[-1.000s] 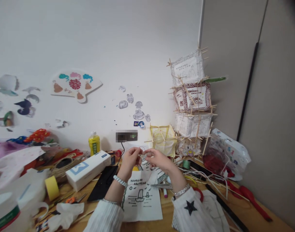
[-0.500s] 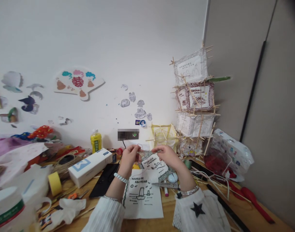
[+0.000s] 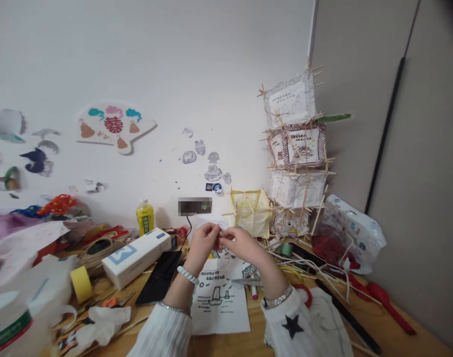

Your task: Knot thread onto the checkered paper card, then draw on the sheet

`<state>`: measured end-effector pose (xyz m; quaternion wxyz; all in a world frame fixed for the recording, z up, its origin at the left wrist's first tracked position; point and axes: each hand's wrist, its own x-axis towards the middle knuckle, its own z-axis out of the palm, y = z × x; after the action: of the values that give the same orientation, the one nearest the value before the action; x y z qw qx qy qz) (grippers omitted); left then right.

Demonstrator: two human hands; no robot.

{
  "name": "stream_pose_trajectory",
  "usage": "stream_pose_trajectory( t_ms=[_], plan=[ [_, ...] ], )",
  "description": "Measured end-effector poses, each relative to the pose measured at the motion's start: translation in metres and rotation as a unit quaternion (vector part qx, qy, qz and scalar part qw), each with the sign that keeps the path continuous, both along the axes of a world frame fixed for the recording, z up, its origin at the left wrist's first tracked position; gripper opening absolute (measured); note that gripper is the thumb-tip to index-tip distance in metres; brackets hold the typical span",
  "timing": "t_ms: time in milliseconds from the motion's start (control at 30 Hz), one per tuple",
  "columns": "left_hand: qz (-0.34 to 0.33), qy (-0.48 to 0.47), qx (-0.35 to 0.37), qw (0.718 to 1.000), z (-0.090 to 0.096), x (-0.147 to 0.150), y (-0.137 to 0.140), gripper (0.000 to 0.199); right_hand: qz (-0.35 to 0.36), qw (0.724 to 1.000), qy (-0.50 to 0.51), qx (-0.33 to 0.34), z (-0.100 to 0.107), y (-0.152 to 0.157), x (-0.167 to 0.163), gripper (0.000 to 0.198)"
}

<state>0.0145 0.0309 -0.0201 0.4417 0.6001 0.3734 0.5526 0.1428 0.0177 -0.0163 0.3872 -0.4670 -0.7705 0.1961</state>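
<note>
My left hand (image 3: 205, 241) and my right hand (image 3: 243, 244) meet fingertip to fingertip above the table, both pinched closed. A thin thread-like strand (image 3: 219, 226) loops up between the fingertips; its exact hold is too small to see. Below them lies a white paper sheet (image 3: 221, 320) with a sailboat drawing and handwriting. Behind that sheet, a paper with a green lattice border (image 3: 249, 270) is mostly covered by my hands. Scissors lie under my right forearm, their red handle (image 3: 307, 296) showing beside the sleeve. A marker (image 3: 254, 292) is right of the sheet.
A white box (image 3: 137, 258), a black phone-like slab (image 3: 157, 280), yellow tape (image 3: 81, 285) and a drink bottle (image 3: 145, 218) stand left. A tall stick-and-paper lantern tower (image 3: 304, 144) rises at right, beside a yellow stick frame (image 3: 251, 213). Cables (image 3: 326, 272) and red ribbon (image 3: 393, 307) lie right.
My hands, apart before, have come together, the right moving left. The lattice-bordered paper is now more covered. The view has shifted slightly.
</note>
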Motion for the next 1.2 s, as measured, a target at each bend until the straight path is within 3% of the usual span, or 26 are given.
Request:
stream_pose_trajectory(
  t_ms=[267, 400, 533, 800, 1033, 1200],
  plan=[
    [0.004, 0.02, 0.012, 1.0, -0.002, -0.005, 0.004, 0.024, 0.051, 0.988, 0.097, -0.106, -0.013, 0.013, -0.001, 0.012],
    [-0.002, 0.022, 0.018, 1.0, -0.003, -0.005, 0.006, 0.024, 0.091, 0.975, 0.172, -0.104, -0.017, 0.016, -0.007, 0.013],
    [-0.004, 0.012, 0.008, 1.0, -0.002, -0.006, 0.004, 0.024, 0.108, 0.96, 0.214, -0.148, -0.019, 0.017, -0.01, 0.014],
    [-0.021, 0.005, -0.013, 1.0, 0.0, -0.007, 0.001, 0.023, 0.091, 0.977, 0.166, -0.096, -0.021, 0.019, -0.005, 0.015],
    [-0.022, 0.007, -0.002, 1.0, 0.001, -0.012, 0.002, 0.023, 0.164, 0.953, 0.207, -0.148, -0.017, 0.012, -0.005, 0.026],
    [-0.007, 0.015, 0.017, 1.0, 0.001, -0.012, 0.002, 0.024, 0.141, 0.965, 0.197, -0.103, -0.011, 0.009, 0.001, 0.025]
  ],
)
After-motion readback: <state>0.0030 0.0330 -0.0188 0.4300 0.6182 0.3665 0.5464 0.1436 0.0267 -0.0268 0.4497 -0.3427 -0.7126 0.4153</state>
